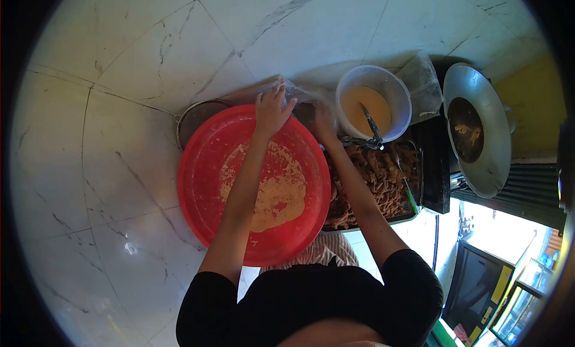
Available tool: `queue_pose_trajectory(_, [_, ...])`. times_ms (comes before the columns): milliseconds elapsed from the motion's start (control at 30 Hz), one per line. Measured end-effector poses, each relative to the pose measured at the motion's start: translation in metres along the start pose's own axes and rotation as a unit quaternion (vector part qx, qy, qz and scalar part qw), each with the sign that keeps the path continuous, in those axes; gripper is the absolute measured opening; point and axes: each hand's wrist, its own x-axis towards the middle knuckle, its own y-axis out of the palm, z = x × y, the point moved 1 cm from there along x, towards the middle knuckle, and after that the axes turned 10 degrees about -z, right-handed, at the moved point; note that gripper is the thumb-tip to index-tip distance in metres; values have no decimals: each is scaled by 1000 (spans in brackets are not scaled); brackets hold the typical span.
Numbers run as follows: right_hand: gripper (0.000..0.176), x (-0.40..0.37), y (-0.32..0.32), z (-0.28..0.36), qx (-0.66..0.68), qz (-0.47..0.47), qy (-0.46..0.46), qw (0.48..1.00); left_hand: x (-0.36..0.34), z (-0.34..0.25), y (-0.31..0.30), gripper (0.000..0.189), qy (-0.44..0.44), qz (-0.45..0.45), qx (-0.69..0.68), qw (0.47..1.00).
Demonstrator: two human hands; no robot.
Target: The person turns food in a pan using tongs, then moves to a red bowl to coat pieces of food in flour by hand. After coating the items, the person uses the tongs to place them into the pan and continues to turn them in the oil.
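My left hand is over the far rim of a wide red basin, its fingers stretched and the thumb apart. Pale flour-like powder lies in the basin's bottom. Beyond the basin, a clear plastic bag stretches between my two hands. My right hand is at this bag, close to the left side of a white bucket. The plastic and blur hide its fingers, so its grip does not show. Orange-tan liquid and a dark-handled utensil are in the bucket.
Under my right forearm lies a tray of brown fried pieces, with a green-handled tool at its right edge. A large metal wok with dark oil stands farther right. Marbled tiles line the wall.
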Motion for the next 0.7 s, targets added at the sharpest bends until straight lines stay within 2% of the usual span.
queue_pose_trajectory(133, [63, 3, 15, -9, -85, 17, -16, 996, 1, -1, -7, 38, -9, 38, -35, 999])
queue_pose_trajectory(200, [49, 7, 19, -10, -153, 22, -41, 987, 1, -3, -9, 32, 12, 10, -52, 999])
queue_pose_trajectory(233, [49, 9, 20, -10, -153, 23, -43, 987, 0, -3, -10, 32, 10, 9, -51, 999])
queue_pose_trajectory(300, [33, 13, 22, -9, -180, 83, -42, 979, 1, -4, -10, 28, 2, 11, -54, 998])
queue_pose_trajectory(333, [33, 13, 23, -6, -181, 83, -43, 979, 0, -4, -11, 28, 1, 10, -54, 998])
queue_pose_trajectory(400, [25, 12, 24, -1, -202, 41, -17, 978, 0, -4, -12, 27, -5, 19, -58, 998])
queue_pose_trajectory(533, [26, 13, 18, -4, -210, 33, -29, 977, -1, -4, -13, 27, -11, 27, -60, 998])
queue_pose_trajectory(600, [13, 15, 18, -5, -194, -78, -66, 976, -1, -4, -13, 26, -3, 12, -60, 998])
queue_pose_trajectory(633, [13, 15, 17, -8, -193, -78, -66, 976, -2, -4, -12, 26, -2, 11, -60, 998])
queue_pose_trajectory(700, [10, 16, 12, -10, -100, -55, -56, 992, -2, -3, -12, 27, 3, 3, -59, 998])
